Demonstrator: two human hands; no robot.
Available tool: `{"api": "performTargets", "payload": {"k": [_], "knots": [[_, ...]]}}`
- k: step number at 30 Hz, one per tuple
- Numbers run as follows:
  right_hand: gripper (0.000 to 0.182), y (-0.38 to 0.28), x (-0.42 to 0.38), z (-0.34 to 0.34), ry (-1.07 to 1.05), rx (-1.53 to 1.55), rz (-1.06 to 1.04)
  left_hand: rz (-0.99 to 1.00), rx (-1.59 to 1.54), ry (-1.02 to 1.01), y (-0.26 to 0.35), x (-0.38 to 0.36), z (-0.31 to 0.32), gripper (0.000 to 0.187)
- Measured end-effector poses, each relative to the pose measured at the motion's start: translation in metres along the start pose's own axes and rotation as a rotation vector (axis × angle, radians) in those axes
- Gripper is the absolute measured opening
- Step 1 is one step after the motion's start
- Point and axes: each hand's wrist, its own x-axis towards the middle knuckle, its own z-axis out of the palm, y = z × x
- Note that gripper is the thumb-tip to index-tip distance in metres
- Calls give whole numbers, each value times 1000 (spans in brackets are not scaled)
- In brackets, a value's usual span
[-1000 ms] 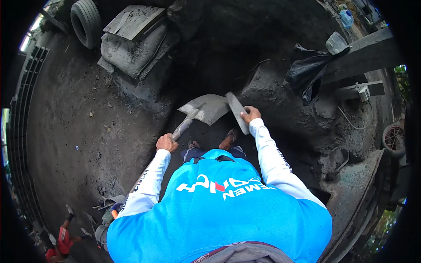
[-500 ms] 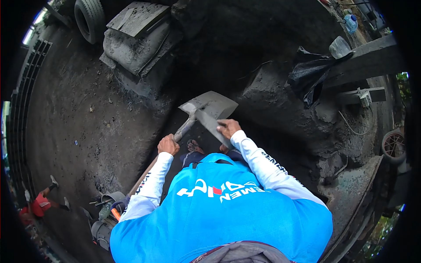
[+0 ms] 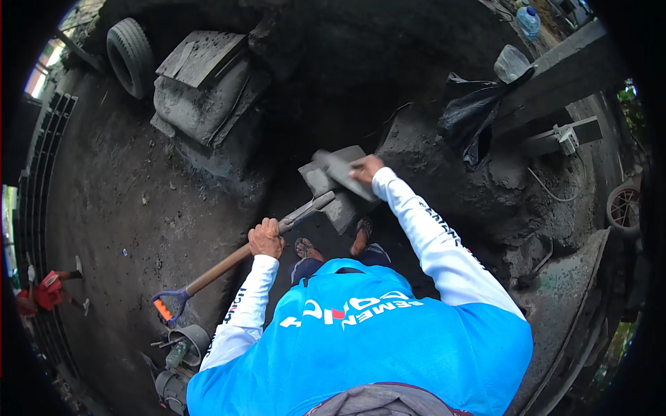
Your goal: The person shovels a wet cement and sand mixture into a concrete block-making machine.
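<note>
My left hand [image 3: 266,238] is wrapped round the wooden shaft of a shovel [image 3: 220,267], close to its metal socket. The shovel's purple and orange handle points to the lower left. Its grey blade [image 3: 340,211] is raised in front of my feet. In my right hand [image 3: 365,170] is a flat grey plate [image 3: 341,173], slightly blurred, lying across the blade. The plate partly hides the blade, so I cannot tell whether they touch.
A dusty sack [image 3: 201,104] under boards stands at the upper left, beside a tire [image 3: 130,58]. Black plastic [image 3: 466,118] hangs from a beam at the upper right. Buckets [image 3: 193,340] stand at the lower left. Another person [image 3: 48,291] is at the far left.
The shovel has turned, bringing its handle into view and its blade nearer my feet. My right hand and the plate have moved forward, away from my body. My left hand has shifted slightly downward.
</note>
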Motion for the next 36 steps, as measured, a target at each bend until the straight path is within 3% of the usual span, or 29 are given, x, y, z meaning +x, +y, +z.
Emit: {"api": "performTargets", "payload": {"k": [1, 2, 3, 4, 6, 8, 9, 10, 11, 13, 15, 17, 20, 21, 22, 23, 24, 25, 26, 29, 30, 31, 32, 33, 34, 35, 36], "knots": [[44, -19, -16, 2, -196, 75, -216, -9, 15, -15, -1, -1, 7, 39], [45, -34, -37, 3, -344, 141, -222, -2, 0, -12, -2, 0, 14, 40], [46, -30, -53, 13, -324, 182, -129, -10, 22, 9, -5, 0, 26, 41], [46, -33, -78, -2, -238, 165, -9, -39, -1, -39, -5, -2, 25, 42], [42, 70, -96, 25, 74, 299, 254, -102, 1, -138, -12, -15, 36, 42], [30, 158, -136, 18, 430, 392, 559, -173, -49, -76, -16, -33, 40, 36], [28, 207, -152, 9, 614, 274, 692, -217, -74, -46, -19, -42, 42, 34], [27, 280, -160, 9, 760, 241, 743, -258, -94, -6, -24, -48, 48, 34], [23, 289, -179, -30, 785, 147, 861, -357, -103, -1, -29, -55, 54, 34], [22, 366, -183, -74, 984, 97, 833, -599, -118, -23, -28, -60, 56, 30], [27, 312, -184, -163, 939, -63, 896, -828, -210, 8, -12, -52, 37, 24], [31, 333, -149, -204, 1038, -157, 640, -814, -94, 190, 14, -39, 9, 26], [34, 345, -86, -222, 919, -583, 474, -799, 8, 457, 20, -25, -14, 25], [40, 406, -56, -204, 699, -725, 437, -868, -20, 522, 29, -19, -29, 23], [41, 415, -36, -205, 531, -668, 430, -849, -77, 663, 31, -18, -42, 21], [42, 402, -30, -200, 481, -592, 457, -958, -294, 727, 42, -16, -67, 25], [43, 391, -25, -186, 474, -535, 484, -976, -246, 819, -2, -33, -49, 30], [44, 389, -38, -166, 521, -495, 523, -956, -56, 930, -1, -44, -64, 32], [45, 385, -49, -141, 580, -477, 537, -1069, -162, 968, 6, -57, -86, 33], [49, 394, -90, -26, 592, -446, 407, -1069, -168, 1305, -11, -117, -94, 43], [50, 343, -96, 1, 379, -325, 266, -1124, -59, 1394, -1, -129, -104, 44], [57, 239, -126, 10, 232, -325, 143, -1274, -475, 1245, -20, -157, -88, 48], [59, 217, -112, 56, 182, -174, 36, -1262, -561, 1407, 0, -161, -103, 50], [61, 194, -99, 99, 112, -21, -61, -1211, -913, 1313, -19, -192, -76, 49], [63, 160, -85, 125, 75, 26, -75, -1332, -880, 1436, 26, -196, -118, 37], [66, 119, -76, 152, 33, 79, -81, -1382, -716, 1615, -20, -220, -31, 29], [67, 92, -60, 174, -30, 56, -168, -1337, -897, 1643, -2, -245, -48, 27]]}}
